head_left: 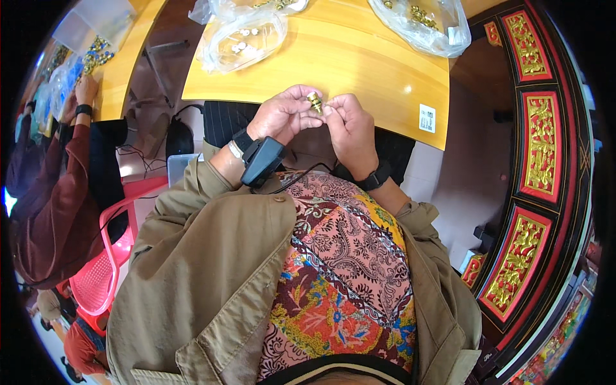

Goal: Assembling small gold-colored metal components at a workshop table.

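A small brass-coloured fitting (pixel 315 104), ridged and with a whitish end at its top, is held just off the table's near edge. My left hand (pixel 282 117) is closed on it between thumb and fingers. Close against its lower right side, my right hand (pixel 351 128) has thumb and forefinger pinched together; whether they grip the fitting or some small piece is too small to tell. Beyond my hands, on the yellow table (pixel 346 64), lies an open clear plastic bag (pixel 212 54) with several small white pieces (pixel 242 47) in it.
Another clear bag (pixel 446 43) with brass parts (pixel 420 16) lies at the table's far right. At left, a co-worker's hand (pixel 85 91) is beside brass parts (pixel 97 54) on a second table (pixel 119 77). A pink chair (pixel 96 282) stands left, a carved red-and-gold panel (pixel 539 147) right.
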Demonstrator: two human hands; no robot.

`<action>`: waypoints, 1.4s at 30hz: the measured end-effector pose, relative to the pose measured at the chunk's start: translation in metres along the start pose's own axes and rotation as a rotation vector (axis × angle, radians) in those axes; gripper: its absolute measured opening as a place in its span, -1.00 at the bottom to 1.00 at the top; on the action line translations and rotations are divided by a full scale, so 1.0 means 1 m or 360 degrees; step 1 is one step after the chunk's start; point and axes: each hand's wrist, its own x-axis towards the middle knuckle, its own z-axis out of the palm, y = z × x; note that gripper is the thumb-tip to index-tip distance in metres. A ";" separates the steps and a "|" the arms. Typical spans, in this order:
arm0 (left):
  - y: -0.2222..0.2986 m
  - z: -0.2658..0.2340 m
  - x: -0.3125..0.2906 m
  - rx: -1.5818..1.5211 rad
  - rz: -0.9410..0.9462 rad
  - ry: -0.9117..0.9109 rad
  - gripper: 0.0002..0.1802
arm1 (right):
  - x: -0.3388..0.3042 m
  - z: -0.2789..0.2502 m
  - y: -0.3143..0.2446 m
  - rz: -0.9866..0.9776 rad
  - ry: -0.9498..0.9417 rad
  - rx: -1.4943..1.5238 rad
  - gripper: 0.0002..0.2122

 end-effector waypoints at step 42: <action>0.027 0.014 -0.003 0.0298 -0.0029 0.0204 -0.82 | 0.018 -0.017 -0.016 -0.0380 -0.0013 -0.0174 -0.86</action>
